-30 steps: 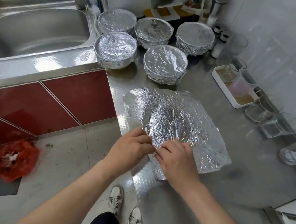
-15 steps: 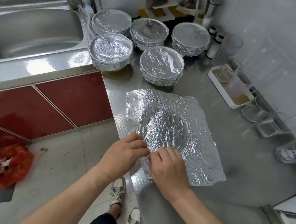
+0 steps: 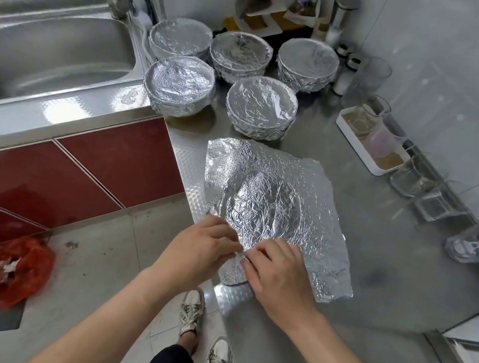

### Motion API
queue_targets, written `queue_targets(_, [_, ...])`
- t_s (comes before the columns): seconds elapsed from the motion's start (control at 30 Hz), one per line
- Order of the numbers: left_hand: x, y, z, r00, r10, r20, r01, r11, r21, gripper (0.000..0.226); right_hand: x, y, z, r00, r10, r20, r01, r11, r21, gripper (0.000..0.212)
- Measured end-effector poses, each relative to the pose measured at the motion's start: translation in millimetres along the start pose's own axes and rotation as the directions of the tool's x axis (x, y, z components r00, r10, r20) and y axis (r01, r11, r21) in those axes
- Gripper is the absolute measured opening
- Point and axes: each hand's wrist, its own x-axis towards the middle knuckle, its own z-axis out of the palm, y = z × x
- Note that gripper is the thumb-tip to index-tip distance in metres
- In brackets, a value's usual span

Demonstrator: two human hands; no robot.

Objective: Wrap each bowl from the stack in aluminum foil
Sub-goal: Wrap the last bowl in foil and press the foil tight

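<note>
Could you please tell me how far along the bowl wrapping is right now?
Done: five wrapped bowls stand by the sink. In hand: a foil sheet lies over a sixth bowl; the left hand pinches and the right hand presses its near edge. Left: the sheet's far and right sides lie flat on the counter, unfolded. No unwrapped bowls are in view.
</note>
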Motion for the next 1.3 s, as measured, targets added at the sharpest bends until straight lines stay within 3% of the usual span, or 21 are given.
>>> queue_targets(0.2, [6.1,0.7,9.3,0.998,0.023,-0.062,-0.020,0.999,0.048,0.022,6.0,-5.8,4.2,0.997,0.066,0.027,-0.062,0.991,-0.122,0.010])
queue_targets(0.47, [6.0,-6.2,13.4,0.991,0.059,-0.121,-0.055,0.998,0.031,0.028,11.9,-15.4,11.8,0.994,0.046,-0.098,-0.058,0.990,-0.128,0.018])
queue_targets(0.63, [5.3,-16.1,9.9,0.995,0.034,-0.096,-0.030,0.999,0.039,0.027,16.7,-18.6,10.2,0.992,0.120,-0.030,-0.121,0.992,-0.023,0.004])
queue_targets(0.73, [3.2,-18.3,6.2,0.994,-0.012,-0.112,0.016,0.999,0.033,0.015,17.9,-11.7,6.4,0.969,0.241,0.061,-0.248,0.953,0.174,0.034])
queue_targets(0.83, [2.3,-11.7,4.9,0.996,0.017,-0.091,-0.013,0.999,0.045,0.009,16.7,-4.9,5.0,0.946,0.306,0.105,-0.323,0.905,0.276,0.027])
queue_targets(1.03, [5.8,-10.8,7.5,0.993,0.016,-0.118,-0.009,0.998,0.058,0.020,18.9,-13.8,8.1,0.949,0.308,0.065,-0.315,0.925,0.212,0.007])
queue_targets(1.23, [5.5,-10.4,5.9,0.994,-0.009,-0.105,0.011,1.000,0.024,0.020,20.4,-20.1,12.8,0.968,0.251,0.020,-0.252,0.966,0.061,0.015])
queue_targets(1.3, [5.7,-10.9,5.9,0.994,-0.010,-0.110,0.013,0.999,0.029,0.009,21.0,-20.7,15.5,0.977,0.214,-0.018,-0.214,0.977,0.001,0.015])
